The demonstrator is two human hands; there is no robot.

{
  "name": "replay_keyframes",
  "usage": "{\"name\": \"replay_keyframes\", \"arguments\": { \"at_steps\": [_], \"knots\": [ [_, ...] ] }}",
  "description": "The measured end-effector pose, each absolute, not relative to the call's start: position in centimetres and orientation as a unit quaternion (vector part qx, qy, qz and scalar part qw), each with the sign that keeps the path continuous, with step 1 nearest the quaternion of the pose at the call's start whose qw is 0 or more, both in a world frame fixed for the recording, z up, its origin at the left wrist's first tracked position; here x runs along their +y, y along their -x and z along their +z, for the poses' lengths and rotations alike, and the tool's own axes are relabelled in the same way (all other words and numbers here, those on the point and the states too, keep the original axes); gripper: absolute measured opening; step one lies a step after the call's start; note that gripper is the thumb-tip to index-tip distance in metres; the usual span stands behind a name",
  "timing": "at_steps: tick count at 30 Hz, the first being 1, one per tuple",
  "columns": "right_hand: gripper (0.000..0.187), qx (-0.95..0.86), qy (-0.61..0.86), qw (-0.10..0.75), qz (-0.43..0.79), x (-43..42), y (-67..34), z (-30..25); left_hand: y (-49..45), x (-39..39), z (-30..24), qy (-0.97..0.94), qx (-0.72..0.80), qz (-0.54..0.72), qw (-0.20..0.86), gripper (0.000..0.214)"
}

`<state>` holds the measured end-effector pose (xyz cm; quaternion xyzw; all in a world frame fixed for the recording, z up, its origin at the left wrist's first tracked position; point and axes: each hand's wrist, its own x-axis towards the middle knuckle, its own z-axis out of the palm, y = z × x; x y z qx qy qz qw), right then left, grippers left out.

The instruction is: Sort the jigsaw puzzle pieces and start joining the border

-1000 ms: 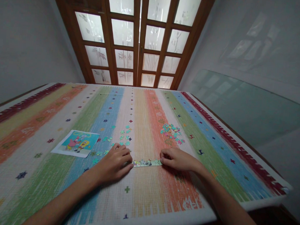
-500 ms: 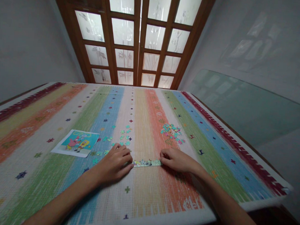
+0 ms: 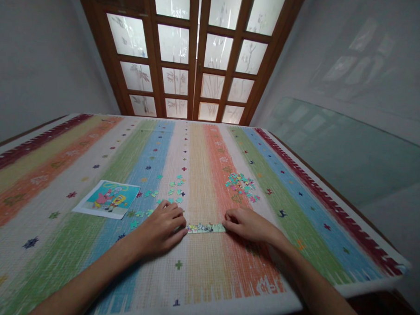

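Observation:
A narrow strip of joined jigsaw puzzle pieces point(image 3: 206, 228) lies flat on the striped cloth between my hands. My left hand point(image 3: 167, 224) has curled fingers at the strip's left end, thumb against it. At the right end, my right hand point(image 3: 243, 224) pinches the strip with thumb and bent fingers. Beyond my left hand, loose turquoise puzzle pieces point(image 3: 173, 192) are scattered, some partly hidden by it. Past my right hand sits a heap of mixed loose pieces point(image 3: 240, 183). The cartoon reference picture point(image 3: 108, 200) lies to the left.
A striped, patterned cloth point(image 3: 205, 273) covers the table, whose front edge is close to my forearms. A pale green glass panel point(image 3: 336, 140) stands along the right wall. Wooden doors with frosted panes point(image 3: 176, 81) rise behind the far edge.
Both hands keep their hold at the strip's ends, with barely any movement. The whole view has shifted very slightly; the loose pieces and the picture lie as before.

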<state>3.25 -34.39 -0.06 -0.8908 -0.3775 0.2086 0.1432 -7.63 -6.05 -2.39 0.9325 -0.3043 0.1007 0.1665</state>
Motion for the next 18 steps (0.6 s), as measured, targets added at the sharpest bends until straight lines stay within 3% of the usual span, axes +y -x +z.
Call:
{"name": "replay_keyframes", "arguments": {
  "at_steps": [3, 8, 18],
  "knots": [
    [0.029, -0.399, 0.875, 0.149, 0.229, -34.6, -3.4, 0.2, 7.6, -6.0, -2.4, -0.932, -0.306, 0.105, 0.164, 0.018],
    [0.012, -0.418, 0.854, 0.189, 0.244, -35.2, -3.4, 0.4, 7.6, -5.9, -2.3, -0.932, -0.312, 0.105, 0.15, 0.018],
    [0.014, -0.429, 0.852, 0.18, 0.238, -35.7, -3.6, 0.0, 7.5, -5.5, -2.1, -0.929, -0.316, 0.096, 0.169, 0.012]
  ]
}}
